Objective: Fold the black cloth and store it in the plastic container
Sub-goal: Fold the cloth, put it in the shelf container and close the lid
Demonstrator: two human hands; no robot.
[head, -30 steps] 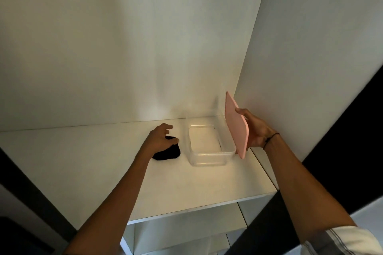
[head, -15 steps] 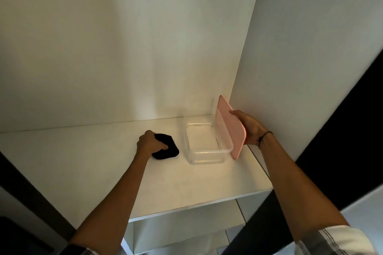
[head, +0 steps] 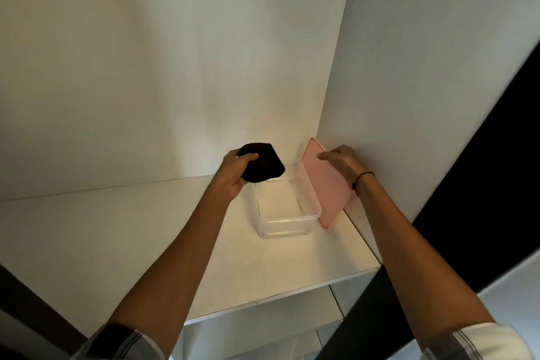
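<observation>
White shelf (head: 163, 231), corner niche. Our left hand (head: 233, 172) clasps the black cloth (head: 263, 162) above the plastic container's (head: 287, 218) far-left rim; drop lies down-right. Right hand (head: 340, 159), fingers spread, props the pink lid (head: 324, 187) upright

A single head-worn wide-angle view looks forward and down, close over a white shelf (head: 146, 231) corner.

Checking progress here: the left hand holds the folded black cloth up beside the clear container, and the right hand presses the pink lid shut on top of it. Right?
Not quite. In the head view the pink lid stands on edge beside the open container, steadied by the right hand. The left hand does hold the black cloth.
</observation>
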